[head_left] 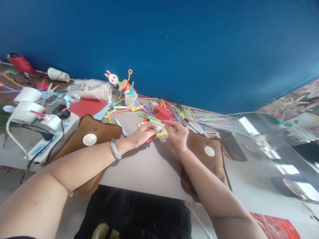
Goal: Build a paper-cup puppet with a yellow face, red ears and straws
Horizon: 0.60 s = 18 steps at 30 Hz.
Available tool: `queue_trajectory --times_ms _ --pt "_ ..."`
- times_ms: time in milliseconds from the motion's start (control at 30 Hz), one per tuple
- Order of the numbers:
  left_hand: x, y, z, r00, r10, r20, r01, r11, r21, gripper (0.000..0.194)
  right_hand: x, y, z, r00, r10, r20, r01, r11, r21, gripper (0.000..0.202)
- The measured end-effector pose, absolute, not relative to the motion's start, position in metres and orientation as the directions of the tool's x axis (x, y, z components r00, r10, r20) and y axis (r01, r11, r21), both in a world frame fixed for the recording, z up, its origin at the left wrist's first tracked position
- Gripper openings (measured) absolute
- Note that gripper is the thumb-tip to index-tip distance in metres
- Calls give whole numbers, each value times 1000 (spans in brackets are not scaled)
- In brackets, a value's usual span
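Note:
Over the middle of the table, my left hand (144, 135) and my right hand (177, 134) are close together, both with fingers closed in a pinch. A small whitish piece (159, 128) shows at the left fingertips; its kind is unclear. The tip of a thin red strip (163, 121) shows at my right fingertips. Below and between the hands lies a pale yellow paper cutout (163, 134), partly covered. Just behind them are a folded red paper (163, 113) and green sticks (149, 117). A white marker (121, 127) lies left of my left hand.
Brown cushions (99, 132) (206, 162) lie under both forearms. A power strip (54, 137) with cords is at left. Behind stand a white cup (131, 98) with straws, stacked paper cups (92, 91) and a rabbit-faced cup craft (113, 78). Colourful sticks (186, 116) spread along the blue wall; a dark phone-like slab (233, 145) lies right.

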<state>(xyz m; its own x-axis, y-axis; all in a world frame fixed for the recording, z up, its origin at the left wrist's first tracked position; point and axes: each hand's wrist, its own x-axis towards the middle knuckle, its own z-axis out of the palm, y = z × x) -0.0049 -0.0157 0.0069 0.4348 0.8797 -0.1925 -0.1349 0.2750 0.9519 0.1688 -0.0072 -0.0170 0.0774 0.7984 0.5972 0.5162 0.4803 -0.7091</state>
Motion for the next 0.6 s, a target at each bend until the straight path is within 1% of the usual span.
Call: queue_trajectory --times_ms 233,467,600 --pt "-7 -15 8 432 887 -165 -159 255 954 28 167 -11 -15 17 803 596 534 496 -684 12" --pt "-7 -14 9 440 879 -183 -176 284 942 25 167 -12 -13 -21 792 610 503 535 -679 13" --pt "-6 -15 10 444 871 -211 -202 326 923 24 166 -14 -11 -25 775 631 517 551 -656 13"
